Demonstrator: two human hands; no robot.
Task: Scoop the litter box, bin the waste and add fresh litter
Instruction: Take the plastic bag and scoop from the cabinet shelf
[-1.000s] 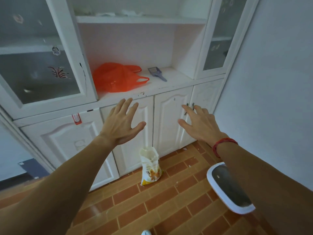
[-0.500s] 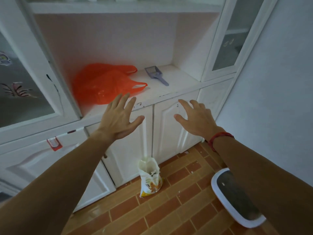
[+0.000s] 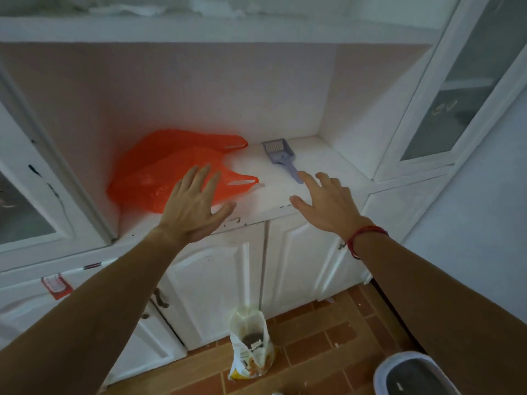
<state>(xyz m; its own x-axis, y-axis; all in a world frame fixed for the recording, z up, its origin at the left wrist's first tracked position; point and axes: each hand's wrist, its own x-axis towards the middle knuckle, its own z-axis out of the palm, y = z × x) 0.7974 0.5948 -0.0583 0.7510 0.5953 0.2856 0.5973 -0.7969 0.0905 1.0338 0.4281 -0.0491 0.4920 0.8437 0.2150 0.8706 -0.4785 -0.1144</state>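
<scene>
A grey-blue litter scoop (image 3: pixel 279 154) lies on the white cabinet counter (image 3: pixel 265 201), handle pointing toward me. My right hand (image 3: pixel 325 202) hovers open just short of the handle's end, fingers spread. An orange plastic bag (image 3: pixel 168 172) lies on the counter to the left. My left hand (image 3: pixel 194 203) is open over the bag's near edge, holding nothing. On the tiled floor stands an open white and yellow litter bag (image 3: pixel 251 349). The white-rimmed litter box (image 3: pixel 385 369) with dark litter shows at the bottom right, partly cut off by my right arm.
The counter sits in an open niche between glass-door cupboards (image 3: pixel 467 89). A shelf (image 3: pixel 199 27) runs above it. Closed white cabinet doors (image 3: pixel 302 266) are below. A pale wall (image 3: pixel 484 195) closes the right side. The floor is red-brown tile (image 3: pixel 319 346).
I have stepped closer to the cabinet. Both open hands have risen from in front of the doors to the counter, the right one nearing the scoop handle, the left one over the orange bag.
</scene>
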